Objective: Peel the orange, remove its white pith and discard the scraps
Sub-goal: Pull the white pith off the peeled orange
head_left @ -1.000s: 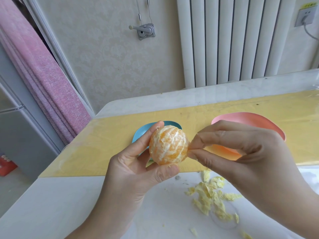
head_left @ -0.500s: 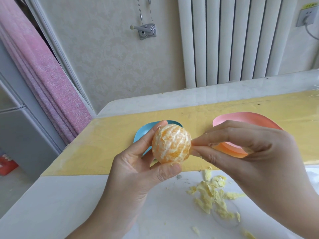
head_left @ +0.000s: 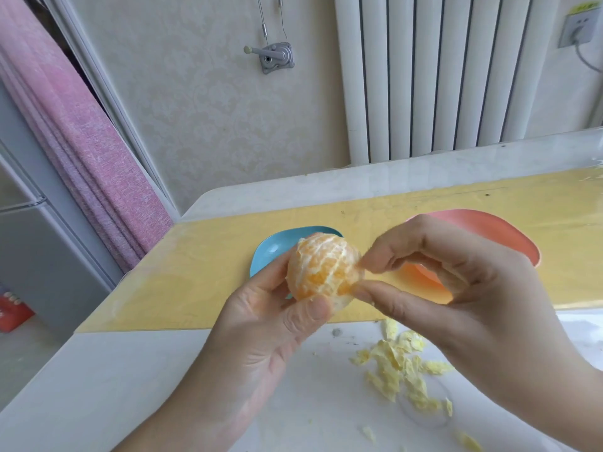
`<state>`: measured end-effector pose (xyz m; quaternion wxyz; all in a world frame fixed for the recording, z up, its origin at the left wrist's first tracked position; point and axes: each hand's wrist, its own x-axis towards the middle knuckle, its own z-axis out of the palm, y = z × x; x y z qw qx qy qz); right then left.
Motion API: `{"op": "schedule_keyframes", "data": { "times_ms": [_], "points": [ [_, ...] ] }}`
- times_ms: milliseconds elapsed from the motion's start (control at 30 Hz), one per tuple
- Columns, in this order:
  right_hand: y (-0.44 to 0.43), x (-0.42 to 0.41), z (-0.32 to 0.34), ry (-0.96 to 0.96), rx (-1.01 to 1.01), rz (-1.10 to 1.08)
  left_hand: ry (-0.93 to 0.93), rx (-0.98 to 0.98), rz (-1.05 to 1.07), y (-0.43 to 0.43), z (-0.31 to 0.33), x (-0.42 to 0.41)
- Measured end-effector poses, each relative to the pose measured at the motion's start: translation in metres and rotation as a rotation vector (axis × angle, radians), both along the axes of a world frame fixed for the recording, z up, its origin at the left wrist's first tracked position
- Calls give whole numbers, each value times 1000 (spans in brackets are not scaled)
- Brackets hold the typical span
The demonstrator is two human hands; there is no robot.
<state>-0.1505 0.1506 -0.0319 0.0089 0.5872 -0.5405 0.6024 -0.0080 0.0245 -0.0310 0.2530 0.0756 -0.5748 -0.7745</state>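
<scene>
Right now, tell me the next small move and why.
Probably pull the right hand away to strip a shred: its fingertips pinch the side of the orange, white pith covers parts of it, and the left hand holds it.

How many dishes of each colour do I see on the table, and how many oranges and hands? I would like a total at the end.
blue dish: 1
pink dish: 1
peeled orange: 1
hands: 2 (left hand, right hand)
Total: 5
</scene>
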Motion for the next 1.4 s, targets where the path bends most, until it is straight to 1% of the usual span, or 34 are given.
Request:
{"op": "schedule_keyframes", "data": {
  "times_ms": [67,133,333,400,533,567,633,767,833,1233,1400],
  "points": [
    [-2,0,-1,-27,-8,14,18,90,-93,1,0,0],
    [-3,-1,-1,-35,-5,25,22,123,-136,1,1,1],
    [-3,-5,2,-13,-46,-15,-14,160,-112,1,-1,0],
    [-3,-5,3,35,-46,-49,-20,154,-114,1,-2,0],
    [-3,-6,2,264,-43,-181,-28,179,-135,3,-3,-1],
    [-3,-6,1,286,-38,-189,-29,189,-140,4,-3,-1],
    [-5,-7,-3,250,-20,-159,-32,215,-137,4,-5,-2],
    [-4,-6,-4,72,28,-55,-32,266,-88,3,-7,-3],
    [-4,-5,-3,35,42,-44,-32,269,-71,3,-7,-3],
    [-2,2,-2,5,13,-45,-10,198,-53,4,-6,-3],
    [-3,7,-7,-22,-19,-60,27,173,-87,2,-3,-1]
  ]
}}
